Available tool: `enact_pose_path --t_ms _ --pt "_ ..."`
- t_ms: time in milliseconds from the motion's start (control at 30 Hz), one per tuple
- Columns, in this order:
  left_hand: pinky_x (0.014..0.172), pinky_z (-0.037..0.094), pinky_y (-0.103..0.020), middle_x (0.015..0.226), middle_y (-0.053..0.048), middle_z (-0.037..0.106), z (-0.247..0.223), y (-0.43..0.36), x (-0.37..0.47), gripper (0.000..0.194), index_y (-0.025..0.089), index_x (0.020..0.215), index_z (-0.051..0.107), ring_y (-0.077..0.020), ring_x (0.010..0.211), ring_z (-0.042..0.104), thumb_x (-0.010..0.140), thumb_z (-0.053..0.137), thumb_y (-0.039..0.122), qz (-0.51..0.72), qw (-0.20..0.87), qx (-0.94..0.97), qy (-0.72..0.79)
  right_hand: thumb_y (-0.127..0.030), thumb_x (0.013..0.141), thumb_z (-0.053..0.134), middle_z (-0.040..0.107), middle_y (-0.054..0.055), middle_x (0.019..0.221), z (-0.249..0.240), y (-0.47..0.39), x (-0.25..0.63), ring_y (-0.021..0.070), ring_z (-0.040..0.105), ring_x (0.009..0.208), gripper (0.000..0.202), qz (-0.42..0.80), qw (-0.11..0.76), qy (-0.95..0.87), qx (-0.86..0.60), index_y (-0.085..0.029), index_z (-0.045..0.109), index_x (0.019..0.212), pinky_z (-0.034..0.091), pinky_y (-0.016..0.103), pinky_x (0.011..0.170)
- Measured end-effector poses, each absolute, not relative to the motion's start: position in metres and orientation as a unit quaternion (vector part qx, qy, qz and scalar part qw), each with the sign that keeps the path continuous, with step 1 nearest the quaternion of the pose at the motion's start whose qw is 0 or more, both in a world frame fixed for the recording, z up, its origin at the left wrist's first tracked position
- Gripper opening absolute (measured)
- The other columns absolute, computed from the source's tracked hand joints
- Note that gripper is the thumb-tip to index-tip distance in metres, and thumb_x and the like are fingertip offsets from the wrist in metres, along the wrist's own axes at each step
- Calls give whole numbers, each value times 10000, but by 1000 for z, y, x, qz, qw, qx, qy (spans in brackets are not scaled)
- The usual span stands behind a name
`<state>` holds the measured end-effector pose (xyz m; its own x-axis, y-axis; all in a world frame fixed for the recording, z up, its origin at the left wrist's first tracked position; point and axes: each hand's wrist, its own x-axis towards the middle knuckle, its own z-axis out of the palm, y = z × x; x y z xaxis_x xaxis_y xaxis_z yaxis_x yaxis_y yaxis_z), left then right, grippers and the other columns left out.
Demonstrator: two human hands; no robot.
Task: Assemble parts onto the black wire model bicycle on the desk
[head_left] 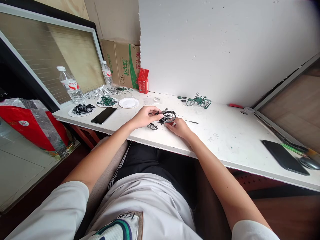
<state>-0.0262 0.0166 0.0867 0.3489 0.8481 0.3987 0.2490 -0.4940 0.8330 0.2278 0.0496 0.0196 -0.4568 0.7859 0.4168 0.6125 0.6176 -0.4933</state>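
1. Hands: the left hand [145, 116] is pinching the black model bicycle [161, 122] between thumb and fingers. The right hand [181, 127] is curling in beside the upper wheel [170, 116]; whether its fingertips are gripping or merely lying against it, the observer cannot tell.

2. Position: the bicycle is sitting tilted between the hands, over the near part of the bench [240, 145]. The lower wheel [152, 126] is showing beneath the left hand; its contact with the bench is remaining unclear.

3. Bending risk: the spokes are looking very thin. If the two hands are pressing unequally, a rim could be warping or a joint popping loose.

4. Slip risk: only a small pinch is appearing to carry the weight. Should it be loosening, the bicycle could be dropping and, with the front edge near, tumbling into the lap.

5. Hidden fault: the left fingers are covering much of the frame, so a crooked fit there could be going unnoticed.

6. Knock risk, right: a thin dark tool [192, 122] is lying near the right hand; a careless sweep could be sending it rolling.

7. Knock risk, left: a plate [71, 114] of loose black parts [83, 109] is standing close to the edge; a wide elbow swing could be spilling them.
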Motion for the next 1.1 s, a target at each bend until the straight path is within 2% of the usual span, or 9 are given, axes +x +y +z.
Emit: enact_pose_path --t_ms 600,1100 --pt "905 516 -358 976 -94 785 84 17 -25 541 150 1012 823 -220 911 680 807 848 650 432 354 744 368 -303 983 696 817 80 963 19 50 228 216 719 789 123 124 302 -843 -427 -203 767 994 546 309 733" --pt "882 535 -376 992 -101 786 81 15 -21 540 149 1035 816 -228 912 696 794 864 629 424 374 737 370 -333 980 684 795 64 900 12 54 229 199 679 743 148 115 308 -844 -425 -203 753 972 502 296 691"
